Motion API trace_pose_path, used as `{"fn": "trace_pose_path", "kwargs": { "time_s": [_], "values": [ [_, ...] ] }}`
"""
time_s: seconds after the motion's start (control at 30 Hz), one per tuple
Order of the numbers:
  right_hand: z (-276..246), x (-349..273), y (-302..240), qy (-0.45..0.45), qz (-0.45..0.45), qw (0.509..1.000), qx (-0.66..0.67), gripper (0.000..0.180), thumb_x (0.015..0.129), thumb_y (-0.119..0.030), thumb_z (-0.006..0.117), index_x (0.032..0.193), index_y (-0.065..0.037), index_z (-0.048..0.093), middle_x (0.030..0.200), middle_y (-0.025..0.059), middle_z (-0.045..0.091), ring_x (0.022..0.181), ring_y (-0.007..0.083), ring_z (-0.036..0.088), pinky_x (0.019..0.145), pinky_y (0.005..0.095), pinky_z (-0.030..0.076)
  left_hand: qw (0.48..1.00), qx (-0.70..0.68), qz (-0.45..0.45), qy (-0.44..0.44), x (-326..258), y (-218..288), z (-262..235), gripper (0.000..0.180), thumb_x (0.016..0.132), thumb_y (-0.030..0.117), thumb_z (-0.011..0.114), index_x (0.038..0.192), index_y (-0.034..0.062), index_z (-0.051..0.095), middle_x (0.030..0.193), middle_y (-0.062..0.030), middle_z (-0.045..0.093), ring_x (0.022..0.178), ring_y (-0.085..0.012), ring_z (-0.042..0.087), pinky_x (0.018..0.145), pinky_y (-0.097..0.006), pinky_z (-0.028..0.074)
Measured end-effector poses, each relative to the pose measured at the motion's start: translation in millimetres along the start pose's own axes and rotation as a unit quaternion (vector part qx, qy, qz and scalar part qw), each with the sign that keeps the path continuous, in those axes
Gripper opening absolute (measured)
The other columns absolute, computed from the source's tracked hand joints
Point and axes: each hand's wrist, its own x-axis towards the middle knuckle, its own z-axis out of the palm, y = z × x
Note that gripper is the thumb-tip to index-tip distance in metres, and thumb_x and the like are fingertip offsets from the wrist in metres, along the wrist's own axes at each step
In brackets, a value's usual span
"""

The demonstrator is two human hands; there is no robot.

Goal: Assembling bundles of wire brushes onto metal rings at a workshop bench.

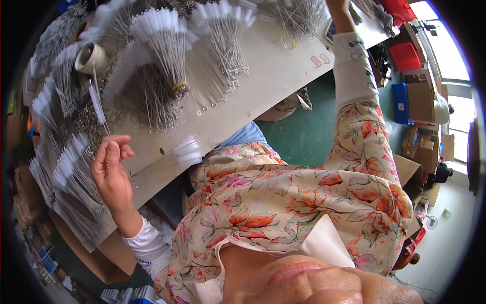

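Note:
My left hand (112,175) pinches the wire stem of a thin straw brush (96,104), whose white bristles point up and away from me. Just right of that hand, a few loose straw brushes (182,149) lie fanned on the white table (263,76) near its front edge. Left of the hand rests a large pile of straw brushes (76,164). My right hand (338,4) reaches to the far right part of the table; the top edge of the picture cuts off its fingers.
Standing bundles of straw brushes (162,30) crowd the table's far side, one tied with a yellow band (179,85). A cream roll (91,59) stands among them. Below the left edge is an open cardboard box (121,253). Blue bins (400,104) and boxes stand at right.

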Motion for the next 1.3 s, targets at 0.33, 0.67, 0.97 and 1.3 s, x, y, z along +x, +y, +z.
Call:
{"fn": "trace_pose_path", "kwargs": {
  "time_s": [0.33, 0.67, 0.97, 1.3],
  "values": [
    [-163.6, -46.8, -332.3, -0.361, 0.306, 0.367, 0.801, 0.029, 0.091, -0.028, 0.051, 0.106, -0.004, 0.059, 0.087, 0.007, 0.064, 0.082, 0.0232, 0.063, 0.077, 0.0337, 0.051, 0.992, 0.005, 0.128, 0.018, 7.5, 13.6, 63.4, 0.024, 0.088, 0.002, 0.055, 0.112, 0.0037, 0.059, 0.065, 0.0033, 0.052, 0.052, -0.0007, 0.042, 0.045, -0.017, 0.033],
    [-183.4, -97.7, -343.4, -0.405, 0.298, 0.386, 0.774, 0.023, 0.092, -0.022, 0.054, 0.099, -0.003, 0.065, 0.094, 0.006, 0.063, 0.097, 0.0145, 0.057, 0.084, 0.0296, 0.047, 0.923, 0.087, 0.355, 0.117, -4.9, 2.0, 45.4, 0.01, 0.084, -0.005, 0.056, 0.093, -0.007, 0.052, 0.098, -0.0163, 0.054, 0.075, -0.0214, 0.065, 0.067, -0.028, 0.056],
    [-197.4, -80.6, -354.8, -0.424, 0.435, 0.004, 0.795, 0.02, 0.095, -0.018, 0.048, 0.105, -0.003, 0.055, 0.083, -0.0013, 0.056, 0.067, 0.0087, 0.048, 0.068, 0.0249, 0.045, 0.869, 0.309, 0.383, 0.05, -37.2, -13.0, 43.0, 0.042, 0.067, 0.004, 0.072, 0.108, 0.011, 0.066, 0.103, -0.0053, 0.053, 0.091, -0.0208, 0.051, 0.077, -0.031, 0.046],
    [-215.1, -74.8, -358.8, -0.652, 0.087, 0.422, 0.624, 0.016, 0.09, -0.014, 0.056, 0.095, 0.0, 0.062, 0.074, -0.0009, 0.059, 0.065, 0.0048, 0.051, 0.057, 0.0221, 0.042, 0.975, -0.11, 0.16, -0.105, -35.1, 10.5, 27.6, 0.074, 0.072, 0.024, 0.077, 0.13, 0.001, 0.039, 0.134, -0.0147, 0.039, 0.119, -0.0268, 0.046, 0.1, -0.04, 0.037]
  ]
}}
